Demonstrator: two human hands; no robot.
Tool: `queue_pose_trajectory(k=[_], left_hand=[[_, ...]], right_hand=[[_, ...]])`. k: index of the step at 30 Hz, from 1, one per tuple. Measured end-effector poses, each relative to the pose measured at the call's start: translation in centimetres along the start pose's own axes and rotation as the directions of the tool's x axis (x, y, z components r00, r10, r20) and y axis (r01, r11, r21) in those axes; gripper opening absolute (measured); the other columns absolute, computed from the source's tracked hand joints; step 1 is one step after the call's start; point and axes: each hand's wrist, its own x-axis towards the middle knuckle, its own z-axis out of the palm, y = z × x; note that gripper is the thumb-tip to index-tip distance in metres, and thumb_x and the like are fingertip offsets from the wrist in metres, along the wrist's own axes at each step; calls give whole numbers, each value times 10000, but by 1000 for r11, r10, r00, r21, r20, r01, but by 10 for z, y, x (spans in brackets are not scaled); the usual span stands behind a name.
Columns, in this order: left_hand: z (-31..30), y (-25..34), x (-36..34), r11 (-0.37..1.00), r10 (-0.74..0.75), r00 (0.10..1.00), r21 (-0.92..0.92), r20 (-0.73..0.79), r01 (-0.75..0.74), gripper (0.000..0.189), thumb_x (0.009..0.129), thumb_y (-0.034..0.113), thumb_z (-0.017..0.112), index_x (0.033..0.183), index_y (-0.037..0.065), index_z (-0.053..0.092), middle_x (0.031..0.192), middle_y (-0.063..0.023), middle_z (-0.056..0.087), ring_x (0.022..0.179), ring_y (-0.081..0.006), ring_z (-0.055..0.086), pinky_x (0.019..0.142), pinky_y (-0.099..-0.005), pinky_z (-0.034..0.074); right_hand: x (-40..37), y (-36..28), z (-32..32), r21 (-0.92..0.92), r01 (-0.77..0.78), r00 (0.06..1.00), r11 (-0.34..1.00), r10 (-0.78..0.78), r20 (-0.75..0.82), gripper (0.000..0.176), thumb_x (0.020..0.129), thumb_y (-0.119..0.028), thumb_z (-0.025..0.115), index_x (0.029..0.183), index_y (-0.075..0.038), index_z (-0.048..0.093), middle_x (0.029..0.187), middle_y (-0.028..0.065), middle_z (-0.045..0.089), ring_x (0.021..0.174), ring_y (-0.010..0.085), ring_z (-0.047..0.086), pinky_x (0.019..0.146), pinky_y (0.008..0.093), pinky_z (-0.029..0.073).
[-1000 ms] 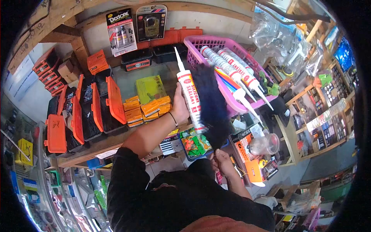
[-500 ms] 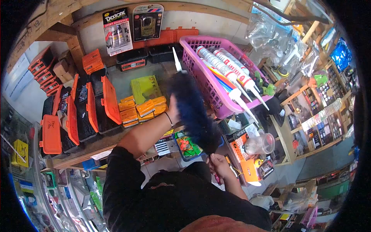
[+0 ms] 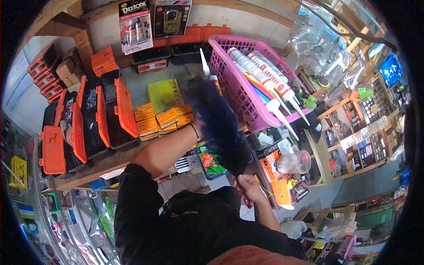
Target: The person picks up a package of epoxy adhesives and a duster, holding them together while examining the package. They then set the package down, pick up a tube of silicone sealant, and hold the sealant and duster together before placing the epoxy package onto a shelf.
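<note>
A fluffy dark blue and black feather duster (image 3: 217,126) slants across the middle of the view above the counter. My right hand (image 3: 250,187) is closed round its reddish handle, at the lower end. Behind the duster's feathers, my left hand (image 3: 197,126) reaches over the counter beside small yellow-orange boxes (image 3: 165,119); its fingers are hidden. Past the duster's far end, a sealant tube's white nozzle (image 3: 204,62) points up, with the tube mostly covered by feathers. To the right stands a pink plastic basket (image 3: 229,84) with several sealant tubes (image 3: 258,73) in it.
Black cases with orange lids (image 3: 126,110) line the counter's left side. A yellow-green packet (image 3: 163,94) lies mid-counter. Epoxy adhesive (image 3: 134,28) and a packaged padlock (image 3: 172,20) stand at the back. Below the basket sits a clear plastic jar (image 3: 293,162). Wooden shelving (image 3: 349,143) stands at right.
The view has shifted slightly, moving the counter items up a little in frame. The duster's feathered end has swung a little left; my right hand keeps its grip on the handle.
</note>
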Motion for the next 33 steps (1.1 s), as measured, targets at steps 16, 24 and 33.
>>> queue_pose_trajectory(k=[16,24,33], left_hand=[[52,-14,4,913,324,869,365,-374,-183,468,863,467,338,1033,65,505,958,-136,569,911,-272,551,825,-415,436],[75,-21,10,875,411,773,447,-484,-186,514,850,526,319,1009,84,528,924,-114,577,872,-247,558,810,-388,440],[4,-1,-1,977,167,938,176,-304,-118,476,851,455,387,1067,47,504,993,-128,568,895,-263,556,835,-410,433]], right_hand=[[-10,-4,18,-17,-66,997,998,65,-42,363,909,-355,370,741,-58,492,498,-3,390,362,82,338,350,223,300],[-7,-7,12,-70,-37,997,997,32,-70,420,904,-392,361,650,-75,470,470,-11,367,378,80,350,365,230,295],[-5,2,6,-65,-22,1000,998,21,-20,437,902,-398,361,625,-73,454,456,-6,367,364,84,349,355,233,295]])
